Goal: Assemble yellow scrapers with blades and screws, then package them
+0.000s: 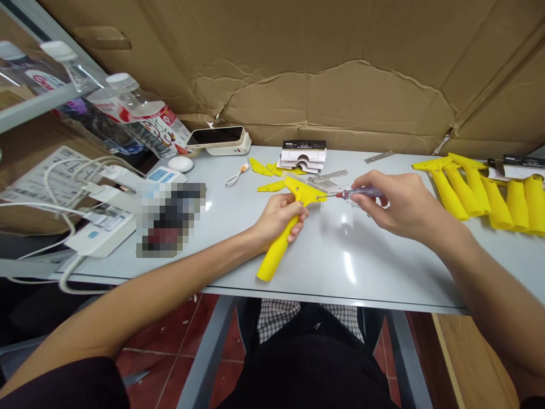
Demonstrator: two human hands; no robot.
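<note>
My left hand (283, 220) is wrapped around the neck of a yellow scraper (276, 250), whose hollow handle slants down toward the table's front edge. In my right hand (398, 204) is a screwdriver (364, 193) with a clear, reddish handle. Its shaft reaches left to the right end of the scraper's head, and the tip meets it near a screw. Just behind the scraper lie metal blades (330, 177) and loose yellow head pieces (271, 186). Several small screws or nuts (353, 203) are scattered under the screwdriver, partly hidden by my right hand.
A stack of small blade boxes (303, 154) stands at the back, with a single blade (379, 157) to its right. Several yellow scrapers (485, 193) lie at the right. Leftward are a phone (217, 136), a power strip (102, 233), bottles (149, 113) and a blurred-out object (170, 221). Cardboard (298, 68) walls the back.
</note>
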